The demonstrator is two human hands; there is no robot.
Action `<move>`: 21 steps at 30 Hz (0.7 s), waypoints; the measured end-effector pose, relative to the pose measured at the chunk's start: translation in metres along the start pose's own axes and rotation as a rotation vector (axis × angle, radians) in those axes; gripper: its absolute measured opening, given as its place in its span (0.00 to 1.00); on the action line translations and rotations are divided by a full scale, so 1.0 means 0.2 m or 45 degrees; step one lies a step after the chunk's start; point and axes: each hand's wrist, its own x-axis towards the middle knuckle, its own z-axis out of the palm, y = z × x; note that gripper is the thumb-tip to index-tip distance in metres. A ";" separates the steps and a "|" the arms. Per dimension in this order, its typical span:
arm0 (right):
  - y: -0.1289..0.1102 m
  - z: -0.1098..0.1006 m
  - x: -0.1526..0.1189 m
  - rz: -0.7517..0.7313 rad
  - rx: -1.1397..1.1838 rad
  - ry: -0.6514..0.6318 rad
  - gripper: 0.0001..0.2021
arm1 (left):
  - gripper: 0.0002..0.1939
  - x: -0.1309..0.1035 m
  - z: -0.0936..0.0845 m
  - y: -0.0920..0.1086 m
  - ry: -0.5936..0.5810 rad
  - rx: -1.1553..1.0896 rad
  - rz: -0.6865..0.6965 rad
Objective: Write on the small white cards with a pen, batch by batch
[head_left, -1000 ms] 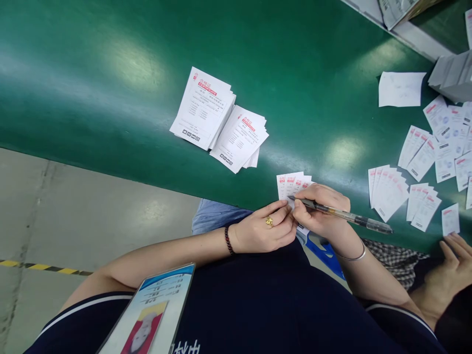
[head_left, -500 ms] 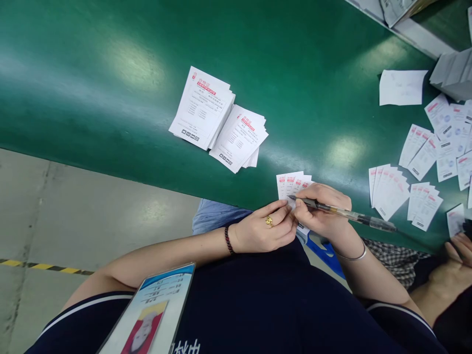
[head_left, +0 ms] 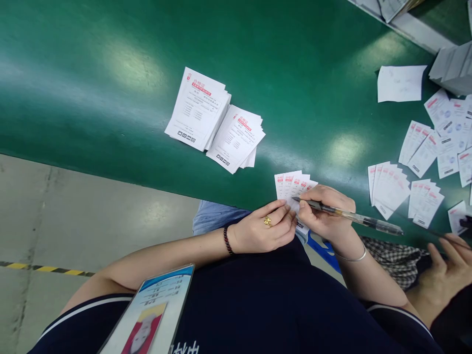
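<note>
At the table's near edge lies a small fan of overlapping white certificate cards (head_left: 288, 183) with red headings. My left hand (head_left: 266, 227), wearing a gold ring, rests its fingers on the lower left of the fan and grips it there; the thumb and part of the cards are hidden. A pen (head_left: 352, 215) with a clear barrel is pinched in my right hand (head_left: 328, 212), its tip at the face of the cards. Up and to the left sit two stacks of certificate cards, a taller one (head_left: 197, 110) and a lower one (head_left: 236, 137).
The green table (head_left: 295, 64) spans the view. On the right lie several fanned card groups (head_left: 389, 189), a blank white sheet (head_left: 400, 83) and a thick paper stack (head_left: 453, 69). Another person's hand (head_left: 442, 275) is at the lower right, by a card (head_left: 457, 215).
My right hand and the pen have shifted slightly to the right across the cards. My left hand stays on the fan. The other person's hand has moved left and its fingers have spread.
</note>
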 end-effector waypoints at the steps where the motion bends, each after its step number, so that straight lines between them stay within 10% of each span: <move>1: 0.00 0.00 0.00 0.002 -0.001 0.000 0.05 | 0.06 0.00 0.00 0.00 -0.001 -0.002 0.001; 21: -0.01 0.02 0.02 -0.053 -0.015 0.055 0.04 | 0.06 0.01 -0.01 0.00 0.026 -0.034 -0.024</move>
